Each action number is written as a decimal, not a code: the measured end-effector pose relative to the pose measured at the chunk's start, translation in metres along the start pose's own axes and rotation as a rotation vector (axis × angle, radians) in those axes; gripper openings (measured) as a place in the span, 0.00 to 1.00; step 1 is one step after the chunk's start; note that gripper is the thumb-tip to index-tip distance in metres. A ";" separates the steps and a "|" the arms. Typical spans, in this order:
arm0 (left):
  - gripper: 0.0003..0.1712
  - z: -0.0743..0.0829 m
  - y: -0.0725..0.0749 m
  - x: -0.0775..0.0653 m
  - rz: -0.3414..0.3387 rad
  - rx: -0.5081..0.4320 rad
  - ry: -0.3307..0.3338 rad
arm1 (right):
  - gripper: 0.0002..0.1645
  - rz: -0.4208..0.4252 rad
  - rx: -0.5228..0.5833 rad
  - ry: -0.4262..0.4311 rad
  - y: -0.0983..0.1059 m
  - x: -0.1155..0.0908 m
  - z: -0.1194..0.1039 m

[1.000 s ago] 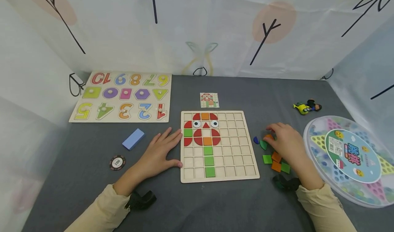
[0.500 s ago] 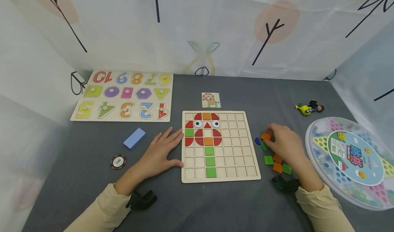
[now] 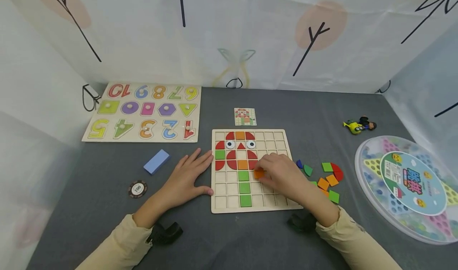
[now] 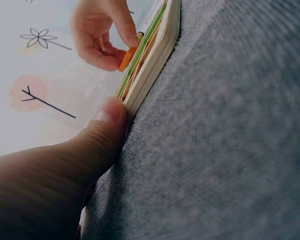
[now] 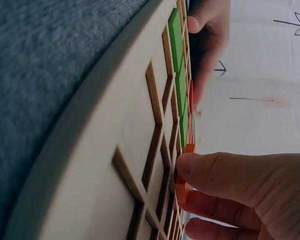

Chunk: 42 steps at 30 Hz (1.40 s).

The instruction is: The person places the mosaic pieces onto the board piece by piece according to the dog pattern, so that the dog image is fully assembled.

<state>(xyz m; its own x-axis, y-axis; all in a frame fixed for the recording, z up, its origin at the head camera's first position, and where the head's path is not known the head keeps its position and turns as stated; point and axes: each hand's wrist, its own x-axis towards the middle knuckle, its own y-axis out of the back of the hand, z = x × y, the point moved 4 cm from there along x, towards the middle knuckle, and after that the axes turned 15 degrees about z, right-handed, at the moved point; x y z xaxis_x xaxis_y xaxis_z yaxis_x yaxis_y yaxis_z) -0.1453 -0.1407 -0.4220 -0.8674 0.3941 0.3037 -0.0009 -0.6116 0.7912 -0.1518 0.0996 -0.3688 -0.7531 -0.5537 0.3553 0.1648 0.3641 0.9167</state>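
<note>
A wooden grid board [image 3: 225, 202] lies mid-table, bearing red, orange and green tiles and two eye tiles. My left hand [image 3: 187, 174] rests at its left edge with fingers spread; in the left wrist view the thumb [image 4: 109, 117] touches the board's side. Over the board, my right hand [image 3: 282, 174] pinches an orange square tile [image 3: 259, 174] between thumb and fingers. The tile is just right of the uppermost green tile [image 3: 243, 176] in the column. In the right wrist view the orange tile [image 5: 183, 192] is tilted close over the grid.
Loose tiles [image 3: 323, 183] lie right of the board, beside a clear round case [image 3: 368, 194]. A small picture card [image 3: 245, 116] is behind the board. Left are a number puzzle [image 3: 141, 136], a blue block [image 3: 156, 161] and a poker chip [image 3: 137, 188]. Toy figures [image 3: 359, 125] lie back right.
My right hand has moved left from the loose tiles to the board, carrying an orange tile. More loose tiles now show where it was. My left hand stays at the board's edge.
</note>
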 end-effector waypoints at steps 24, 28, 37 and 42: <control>0.55 0.000 -0.001 -0.001 0.000 0.001 -0.001 | 0.18 0.091 0.007 -0.063 0.027 -0.027 0.030; 0.55 0.001 0.001 0.000 0.000 -0.004 -0.002 | 0.20 0.104 -0.063 -0.155 0.043 -0.053 0.056; 0.55 0.000 0.001 0.000 -0.002 -0.003 0.010 | 0.15 -0.061 -0.168 -0.311 0.055 -0.090 0.084; 0.55 -0.001 -0.001 0.000 -0.001 0.001 0.007 | 0.16 -0.070 -0.183 -0.363 0.058 -0.099 0.089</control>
<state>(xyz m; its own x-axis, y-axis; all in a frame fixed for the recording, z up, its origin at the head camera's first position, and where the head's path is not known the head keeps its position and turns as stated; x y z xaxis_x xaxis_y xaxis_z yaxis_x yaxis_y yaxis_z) -0.1459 -0.1409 -0.4229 -0.8710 0.3899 0.2989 -0.0013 -0.6102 0.7923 -0.1246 0.2422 -0.3671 -0.9369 -0.2602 0.2333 0.1912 0.1772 0.9654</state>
